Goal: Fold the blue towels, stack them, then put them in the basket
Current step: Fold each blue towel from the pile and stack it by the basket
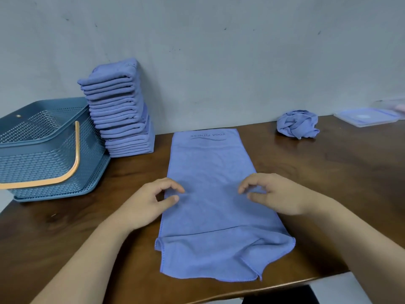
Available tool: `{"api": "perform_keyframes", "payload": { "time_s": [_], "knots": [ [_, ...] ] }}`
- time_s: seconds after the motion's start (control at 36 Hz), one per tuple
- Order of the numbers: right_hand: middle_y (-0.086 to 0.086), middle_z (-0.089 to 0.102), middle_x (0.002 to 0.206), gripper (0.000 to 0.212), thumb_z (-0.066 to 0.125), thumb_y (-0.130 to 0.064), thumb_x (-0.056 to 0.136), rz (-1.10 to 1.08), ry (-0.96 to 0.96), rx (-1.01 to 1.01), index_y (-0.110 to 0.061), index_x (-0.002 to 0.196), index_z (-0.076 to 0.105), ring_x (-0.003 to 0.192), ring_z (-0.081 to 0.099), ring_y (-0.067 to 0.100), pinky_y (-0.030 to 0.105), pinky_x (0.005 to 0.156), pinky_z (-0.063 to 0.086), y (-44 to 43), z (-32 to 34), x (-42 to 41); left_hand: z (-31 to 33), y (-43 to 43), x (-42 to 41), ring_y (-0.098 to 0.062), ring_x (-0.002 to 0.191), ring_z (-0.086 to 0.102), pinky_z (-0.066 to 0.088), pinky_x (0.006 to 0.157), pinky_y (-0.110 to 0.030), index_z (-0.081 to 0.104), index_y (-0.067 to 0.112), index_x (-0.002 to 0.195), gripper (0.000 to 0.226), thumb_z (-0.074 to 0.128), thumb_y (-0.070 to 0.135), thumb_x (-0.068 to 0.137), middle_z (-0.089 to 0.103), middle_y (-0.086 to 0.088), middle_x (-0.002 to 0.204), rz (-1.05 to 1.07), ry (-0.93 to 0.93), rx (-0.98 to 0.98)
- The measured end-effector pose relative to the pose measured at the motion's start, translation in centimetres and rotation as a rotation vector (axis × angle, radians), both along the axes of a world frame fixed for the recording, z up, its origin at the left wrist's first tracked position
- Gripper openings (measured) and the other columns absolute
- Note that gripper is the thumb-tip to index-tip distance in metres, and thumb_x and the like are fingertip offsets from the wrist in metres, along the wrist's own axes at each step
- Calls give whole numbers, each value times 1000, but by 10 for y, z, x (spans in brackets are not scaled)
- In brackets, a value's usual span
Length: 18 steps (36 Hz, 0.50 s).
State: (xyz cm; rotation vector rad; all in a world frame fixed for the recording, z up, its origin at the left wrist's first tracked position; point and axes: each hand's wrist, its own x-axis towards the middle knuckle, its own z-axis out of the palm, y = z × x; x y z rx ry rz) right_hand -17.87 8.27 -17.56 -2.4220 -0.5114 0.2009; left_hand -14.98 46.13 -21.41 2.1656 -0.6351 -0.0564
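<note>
Blue towel (214,167) lies flat, left hand (151,202) and right hand (278,194) pinching its edges.

Soft even light, faint sheen on table (341,150), wide-angle warp at edges, far-rt lid (368,117) blurry.

1. Wall (219,51): plain grey-blue, scuffed, with scattered small dark marks. It meets the back edge of the worktop.
2. Worktop (339,176): dark brown wood grain, glossy, showing soft reflections.
3. Floor (341,288): pale patch past the worktop's front edge, bottom right.
4. Light: even and diffuse, soft shadows only.
</note>
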Motion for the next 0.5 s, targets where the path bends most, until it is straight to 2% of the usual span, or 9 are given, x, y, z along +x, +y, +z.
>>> {"api": "perform_keyframes", "payload": {
  "time_s": [0.06,0.08,0.14,0.19,0.25,0.33,0.5],
  "knots": [
    [-24,57,140,31,64,-30,103,-31,-83,-126,-40,132,62,134,49,0,33,118,37,0,-15,16,-7,-6,11,-9,129,58,43,114,-37,72,35,119,19,68,24,103,68,18,127,34,-121,97],
    [-21,50,150,38,61,-36,104,-57,-89,-174,-39,142,56,141,43,6,34,121,34,1,-20,25,-7,-11,18,-5,131,55,42,115,-37,70,35,123,20,66,29,105,65,22,130,64,-146,139],
    [-11,36,165,51,54,-48,106,-155,-84,-206,-37,155,44,153,29,18,38,125,28,4,-30,46,-7,-21,30,-1,138,47,37,120,-38,62,35,139,35,58,46,106,57,23,142,147,-131,217],
    [-5,22,173,60,45,-60,106,-269,-81,-228,-42,161,32,160,17,23,44,128,21,3,-40,68,-10,-31,36,-6,149,37,30,126,-39,48,36,153,56,47,63,104,46,18,158,201,-116,319],
    [-6,11,177,67,33,-71,103,-302,-82,-330,-46,164,22,163,7,22,47,130,11,-1,-53,86,-19,-38,33,-8,158,22,18,131,-42,35,40,161,66,37,71,103,30,17,169,216,-109,422],
    [-13,0,177,71,24,-79,100,-269,-61,-405,-51,165,13,163,-3,16,47,131,1,-7,-59,101,-28,-45,22,-5,162,-1,2,132,-43,19,45,166,71,28,76,102,7,19,175,222,-76,542],
    [-18,-5,176,74,21,-85,96,-206,-63,-435,-57,162,7,162,-6,12,47,130,-1,-19,-55,124,-28,-52,17,-4,161,-2,1,132,-41,17,44,167,71,27,74,103,5,19,176,291,-79,566]
  ]
}}
